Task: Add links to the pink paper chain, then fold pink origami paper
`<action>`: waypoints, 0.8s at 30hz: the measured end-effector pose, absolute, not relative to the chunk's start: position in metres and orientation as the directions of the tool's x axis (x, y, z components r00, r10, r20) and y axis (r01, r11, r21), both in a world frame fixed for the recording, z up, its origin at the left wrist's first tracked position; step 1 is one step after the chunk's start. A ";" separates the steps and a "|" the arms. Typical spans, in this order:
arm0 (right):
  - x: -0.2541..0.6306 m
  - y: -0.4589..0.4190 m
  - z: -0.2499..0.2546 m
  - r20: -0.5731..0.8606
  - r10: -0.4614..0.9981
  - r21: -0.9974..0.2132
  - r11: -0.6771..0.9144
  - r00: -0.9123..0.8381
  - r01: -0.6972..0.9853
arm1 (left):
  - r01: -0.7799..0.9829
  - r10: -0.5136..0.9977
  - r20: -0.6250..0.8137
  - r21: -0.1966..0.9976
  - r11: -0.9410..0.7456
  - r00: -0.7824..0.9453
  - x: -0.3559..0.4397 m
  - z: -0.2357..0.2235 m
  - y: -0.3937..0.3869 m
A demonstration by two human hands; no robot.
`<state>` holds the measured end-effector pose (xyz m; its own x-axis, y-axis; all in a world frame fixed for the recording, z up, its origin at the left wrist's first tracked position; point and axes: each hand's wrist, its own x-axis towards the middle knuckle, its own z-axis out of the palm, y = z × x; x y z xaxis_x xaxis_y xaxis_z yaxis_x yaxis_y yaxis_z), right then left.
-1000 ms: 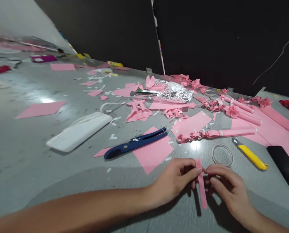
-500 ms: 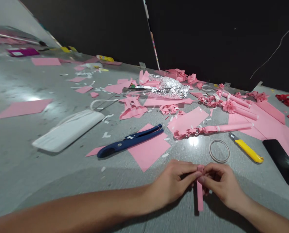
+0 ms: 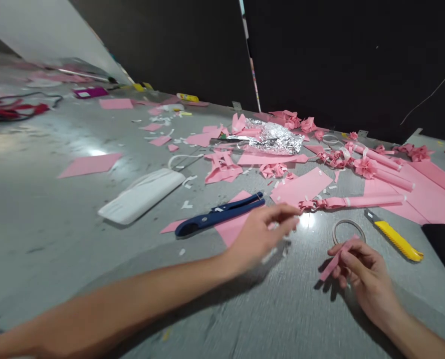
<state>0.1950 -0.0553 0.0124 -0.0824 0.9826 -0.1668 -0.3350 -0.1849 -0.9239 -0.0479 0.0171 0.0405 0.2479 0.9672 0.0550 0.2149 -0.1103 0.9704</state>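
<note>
Between the thumb and fingers of my right hand (image 3: 372,279) is a narrow pink paper strip (image 3: 336,263), slanting down to the left. My left hand (image 3: 265,232) hovers with fingers apart and holds nothing. Its fingertips are close to the crinkled end of a rolled pink paper stem (image 3: 372,200). Under and behind that hand lie a pink sheet (image 3: 232,227) and dark blue scissors (image 3: 218,214). A roll of clear tape (image 3: 348,230) rests just behind my right hand. Beside it is a yellow box cutter (image 3: 398,240) with its blade end toward the tape.
A black phone (image 3: 441,249) lies at the right edge. Further back are crumpled foil (image 3: 277,137), several pink paper flowers (image 3: 364,167) and loose pink sheets (image 3: 303,185). A white pouch-like object (image 3: 142,197) sits on the left. A dark wall (image 3: 320,60) closes off the back.
My left hand has let go of the pink strip and moved left and up, fingers opening. My right hand keeps the strip and has shifted right. The view has turned slightly left.
</note>
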 end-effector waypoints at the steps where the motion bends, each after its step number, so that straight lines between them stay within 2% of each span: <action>1: 0.195 -0.055 0.013 -0.166 0.984 -0.919 -0.180 -0.069 -0.350 | 0.275 0.972 0.115 0.946 -0.170 0.204 -0.055 0.043 0.029; 3: 0.195 -0.054 0.014 -0.159 0.986 -0.915 -0.164 -0.046 -0.368 | 0.460 0.948 0.144 0.847 -0.267 0.285 -0.067 0.045 0.050; 6: 0.197 -0.056 0.013 -0.137 0.991 -0.922 -0.130 -0.008 -0.364 | 0.683 0.897 0.192 0.591 -0.430 0.399 -0.079 0.038 0.070; 9: 0.200 -0.059 0.009 -0.127 0.992 -0.936 -0.122 -0.007 -0.330 | 0.767 0.848 0.168 0.366 -0.527 0.502 -0.080 0.026 0.074; 11: 0.203 -0.060 0.006 -0.119 0.992 -0.946 -0.125 -0.036 -0.298 | 0.764 0.828 0.178 0.323 -0.559 0.531 -0.078 0.021 0.072; 13: 0.205 -0.060 0.003 -0.090 0.994 -0.958 -0.103 -0.061 -0.266 | 0.743 0.828 0.211 0.366 -0.560 0.520 -0.075 0.019 0.069; 18: 0.205 -0.059 0.013 0.087 0.994 -0.978 0.074 -0.059 -0.193 | 0.605 0.856 0.259 0.618 -0.503 0.447 -0.065 0.022 0.050; 24: 0.202 -0.066 0.029 0.199 0.979 -0.973 0.193 -0.042 -0.124 | 0.326 0.757 0.426 0.717 -0.616 0.495 -0.051 0.020 0.018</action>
